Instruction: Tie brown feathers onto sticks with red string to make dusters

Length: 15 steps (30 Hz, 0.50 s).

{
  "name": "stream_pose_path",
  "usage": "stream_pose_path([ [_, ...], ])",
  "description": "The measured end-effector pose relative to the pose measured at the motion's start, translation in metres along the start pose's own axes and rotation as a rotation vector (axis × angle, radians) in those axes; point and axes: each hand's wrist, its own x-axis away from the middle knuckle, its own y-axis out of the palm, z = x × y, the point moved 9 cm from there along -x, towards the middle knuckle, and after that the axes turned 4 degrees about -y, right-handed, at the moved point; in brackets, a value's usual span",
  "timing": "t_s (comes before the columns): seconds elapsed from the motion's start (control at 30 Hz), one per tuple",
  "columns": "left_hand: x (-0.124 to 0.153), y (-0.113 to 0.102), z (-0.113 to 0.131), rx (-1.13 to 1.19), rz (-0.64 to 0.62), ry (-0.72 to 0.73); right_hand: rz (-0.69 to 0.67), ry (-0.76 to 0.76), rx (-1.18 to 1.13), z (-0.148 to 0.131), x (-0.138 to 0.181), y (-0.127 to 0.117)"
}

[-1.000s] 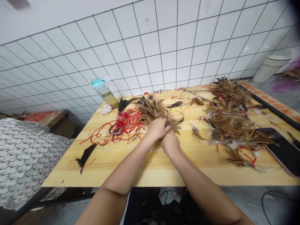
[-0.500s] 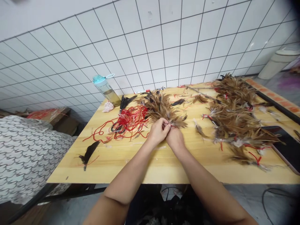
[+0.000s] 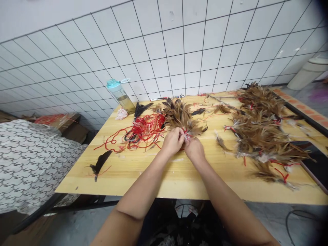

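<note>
A bundle of brown feathers (image 3: 180, 114) lies mid-table with its tips fanned toward the wall. Red string (image 3: 186, 132) wraps its pale quill ends. My left hand (image 3: 174, 140) is closed in a pinch at the left of this binding, on the red string as far as I can see. On the other side my right hand (image 3: 194, 149) is closed against the quill ends; its fingertips are partly hidden. Just left of the bundle is a tangled heap of red string (image 3: 146, 127).
Tied feather bundles (image 3: 266, 136) cover the table's right side, beside a dark-screened tablet (image 3: 312, 164). A water bottle (image 3: 123, 97) stands at the back left near crumpled tissue (image 3: 121, 113). A black feather tuft (image 3: 100, 164) lies front left. Markers (image 3: 159, 98) lie along the wall.
My hands have drawn slightly apart, and the red binding at the quill ends now shows between them. The whole view has shifted a little.
</note>
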Motion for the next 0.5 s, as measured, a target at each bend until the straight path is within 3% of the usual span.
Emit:
stream_pose_path([
  [0.17,0.003,0.005,0.010,-0.099,-0.050,0.097,0.005,-0.016,0.017,-0.003,0.002,-0.001],
  [0.3,0.005,-0.009,0.009,-0.189,0.026,0.108,0.015,0.022,0.016,0.003,0.001,-0.003],
  [0.4,0.005,-0.027,-0.012,0.104,0.154,-0.061,0.010,0.059,-0.010,0.010,-0.001,-0.003],
  [0.5,0.009,-0.022,-0.039,0.616,0.186,-0.322,0.012,0.070,-0.024,0.012,-0.002,-0.003],
])
